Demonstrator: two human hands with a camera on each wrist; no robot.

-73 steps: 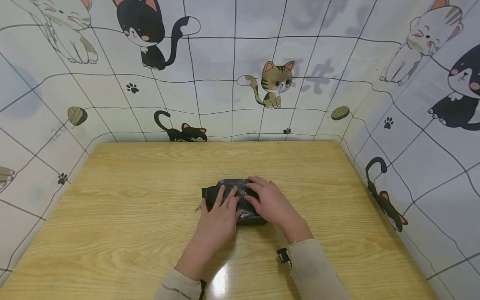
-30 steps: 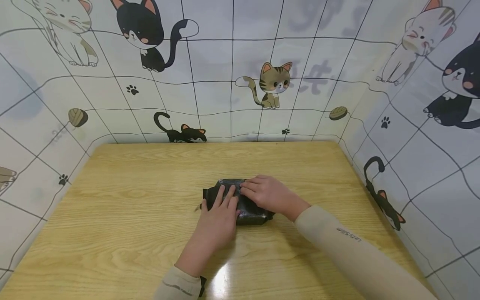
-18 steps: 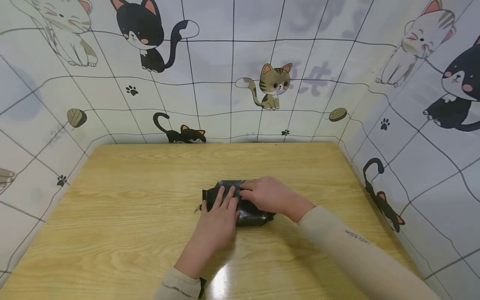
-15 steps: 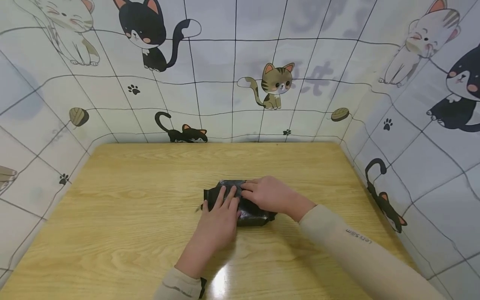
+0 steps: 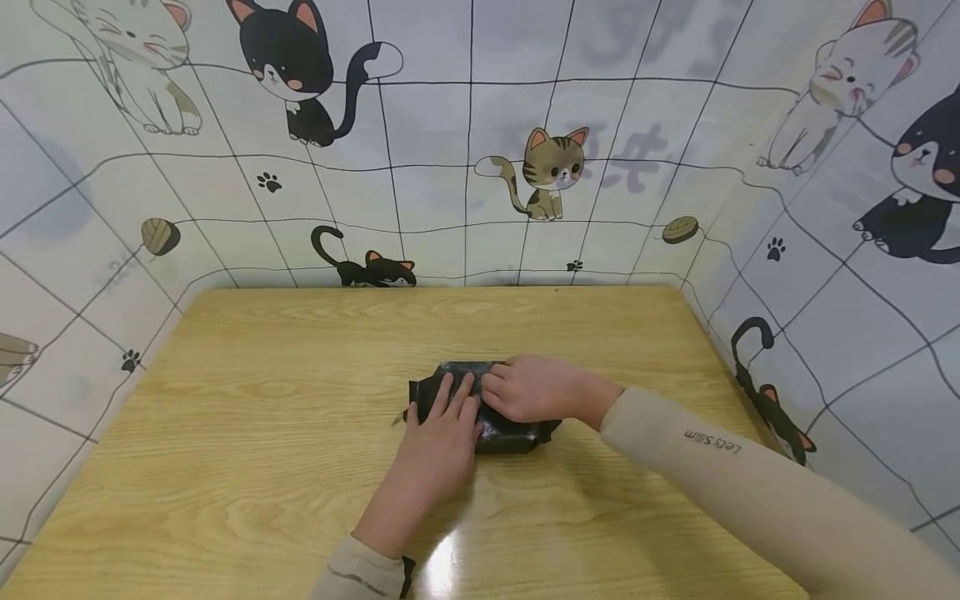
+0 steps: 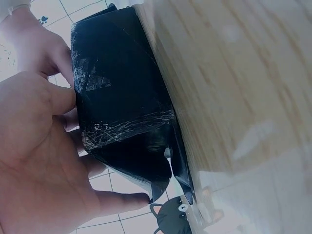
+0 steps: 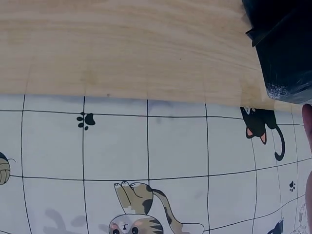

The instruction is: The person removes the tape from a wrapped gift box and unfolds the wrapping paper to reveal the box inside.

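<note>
On the wooden table lies a black package point(image 5: 506, 440), boxy, in shiny plastic with a loose folded flap at its left end. My left hand point(image 5: 438, 446) rests on its left part, fingers spread and fairly straight. From the right my right hand point(image 5: 536, 390) bends over the top, fingers curled, fingertips bunched against the wrapping. In the left wrist view the package point(image 6: 122, 73) shows scuffed, creased edges, and the little finger of the left hand point(image 6: 39, 151) reaches along its flap. The right wrist view catches only a corner of the package point(image 7: 287, 53).
The light wood table point(image 5: 262, 433) extends around the package. Behind and on both sides stand pale walls point(image 5: 427, 192) with black grid lines and cartoon cats. A black strap piece point(image 5: 407, 575) shows at the left cuff.
My right hand has gone from spread fingers on the package to curled ones, its forearm swinging out to the right. The left hand and package stay nearly in place.
</note>
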